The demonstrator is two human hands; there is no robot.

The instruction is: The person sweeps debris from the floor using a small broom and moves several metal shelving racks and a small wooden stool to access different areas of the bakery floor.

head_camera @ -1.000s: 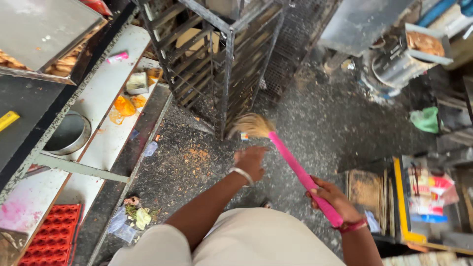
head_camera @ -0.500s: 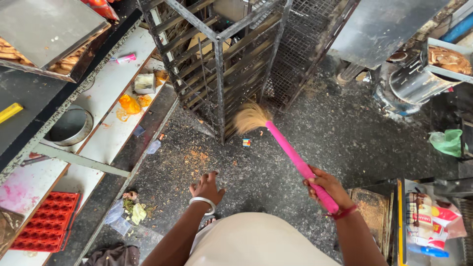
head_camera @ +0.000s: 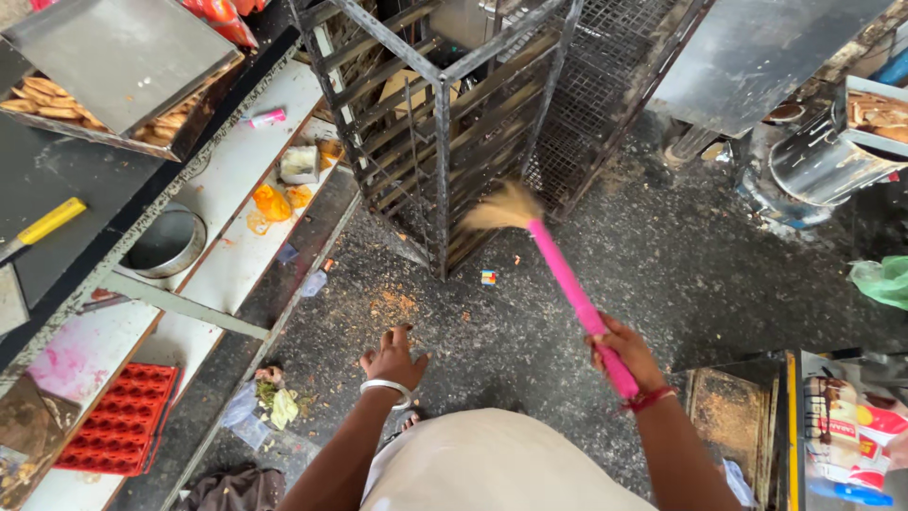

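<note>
Nearest you, at the lower right, packages [head_camera: 851, 426] in red, white and yellow lie in a flat stack beside a yellow-edged panel. Your right hand [head_camera: 626, 352] is closed around the pink handle of the broom [head_camera: 558, 274], fingers wrapped tight near its lower end, a red band at the wrist. The handle slants up and left to the straw head, which blurs just in front of the black metal rack [head_camera: 445, 142]. Your left hand [head_camera: 392, 360] hangs free over the floor [head_camera: 681, 265], fingers loosely spread and holding nothing, a white bangle on the wrist. Orange crumbs [head_camera: 392, 305] lie scattered just beyond that hand, and a small coloured wrapper [head_camera: 488, 277] sits near the rack's corner post. On the left, a red moulded tray [head_camera: 123, 416] rests on the low white shelf [head_camera: 236, 255], with a round steel bowl [head_camera: 168, 241] farther along. A green bag [head_camera: 880, 281] lies at the far right.
</note>
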